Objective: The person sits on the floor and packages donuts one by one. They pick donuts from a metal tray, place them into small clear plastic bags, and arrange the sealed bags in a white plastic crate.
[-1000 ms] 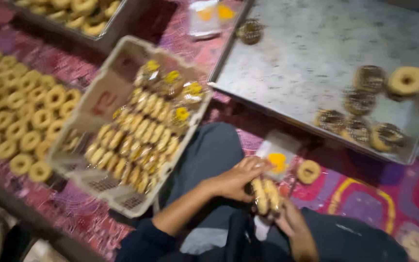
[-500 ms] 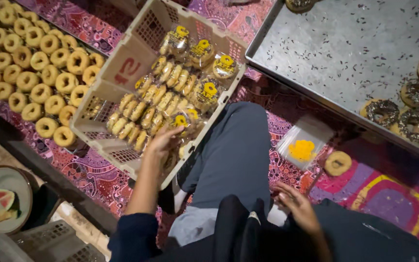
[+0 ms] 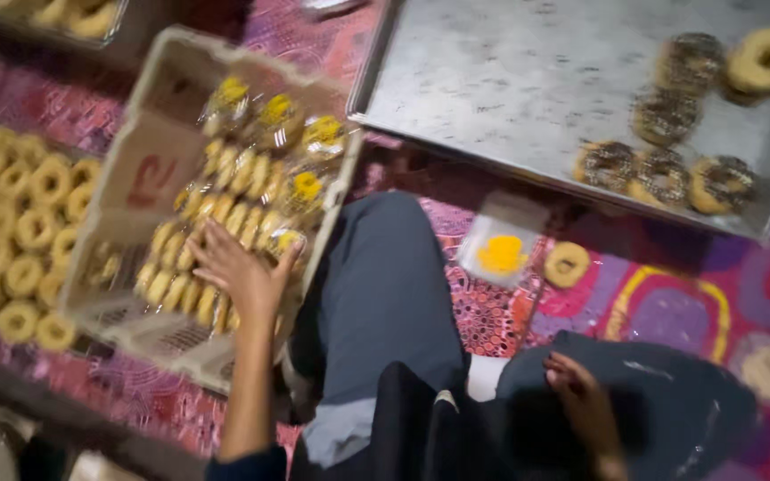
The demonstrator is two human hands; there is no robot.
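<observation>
**Wrapped doughnuts packed in the crate, left hand on the rows**

Wrapped doughnuts in clear plastic (image 3: 225, 223) stand on edge in a pale perforated plastic crate (image 3: 149, 165). We see them packed in two rows, each row's long axis slanting from the lower left up toward the upper right, toward a few yellow-topped packets (image 3: 269, 116) at the far end. Our left hand (image 3: 238, 272) lies flat on the nearer row, fingers spread apart and pointing up and left, gripping nothing that we can make out. Our right hand (image 3: 581, 401) rests on the dark trouser leg (image 3: 670, 401), fingers loosely curled; whether it holds anything we cannot tell. Left of the crate lie plain ring doughnuts (image 3: 20, 240) in rows. A grey metal tray (image 3: 510, 80) beyond the knee carries sprinkled doughnuts (image 3: 661, 169). One plain doughnut (image 3: 567, 264) sits on the patterned cloth beside a clear packet with a yellow patch (image 3: 501, 254).
</observation>
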